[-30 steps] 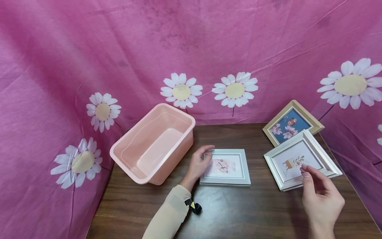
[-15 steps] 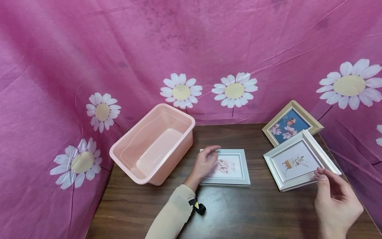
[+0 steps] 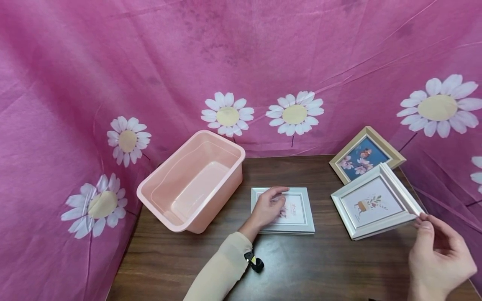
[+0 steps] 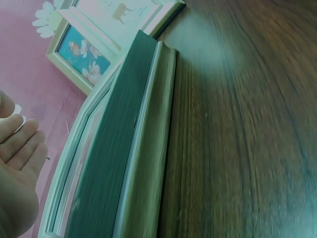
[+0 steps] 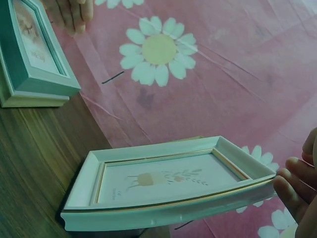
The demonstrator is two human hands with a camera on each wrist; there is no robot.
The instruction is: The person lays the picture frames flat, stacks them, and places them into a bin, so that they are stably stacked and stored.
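In the head view, "free style" is read sideways on the print of the pale frame (image 3: 296, 215), which is laid flat on the table (image 3: 316, 267); the left hand (image 3: 266, 209) is held over its left part, fingers loosely bent and gripping nothing. At the right, a white deer-print frame (image 3: 373, 205) is overlapped on a tan frame (image 3: 367, 154); its lower right corner is met by the fingertips of the right hand (image 3: 440, 253), but whether it is pinched cannot be told. The deer print's lettering is too small to be read. In the left wrist view, a cream layer is seen under the pale frame. In the right wrist view, the deer-print frame is shown tilted, its corner beside the right fingertips.
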